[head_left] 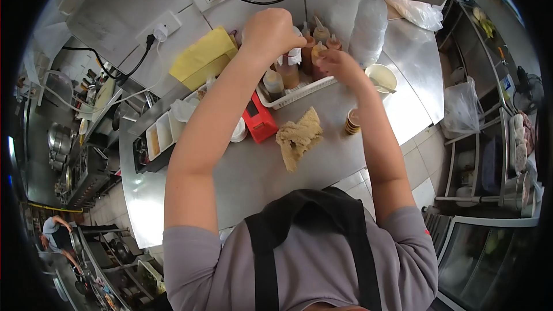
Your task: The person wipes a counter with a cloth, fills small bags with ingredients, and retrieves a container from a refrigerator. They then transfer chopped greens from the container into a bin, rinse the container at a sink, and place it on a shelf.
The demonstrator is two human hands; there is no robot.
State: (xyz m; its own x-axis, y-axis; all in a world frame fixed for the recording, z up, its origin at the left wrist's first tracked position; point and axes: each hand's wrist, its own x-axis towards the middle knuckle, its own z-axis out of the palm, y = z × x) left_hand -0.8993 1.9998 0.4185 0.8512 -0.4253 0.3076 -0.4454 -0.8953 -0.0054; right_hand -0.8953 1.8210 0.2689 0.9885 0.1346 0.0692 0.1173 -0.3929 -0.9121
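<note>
My left hand (269, 33) is closed above the left part of a white basket (305, 93) of sauce bottles. Something white shows under its fingers, but what it grips is hidden. At the basket's right side is my right hand (341, 68), its slightly blurred fingers bent but apart, close to a yellow-orange bottle (316, 53). A squeeze bottle with dark contents (273, 82) stands at the basket's near left. In front of the basket lie a red device (260, 120) and a crumpled tan cloth (299, 137).
A small striped container (352, 122) and a white bowl with a spoon (381, 76) stand right on the steel table (253, 167). Left are yellow paper (201, 60) and a condiment tray (162, 132). Shelves rise at right. Another person (55, 235) is far left.
</note>
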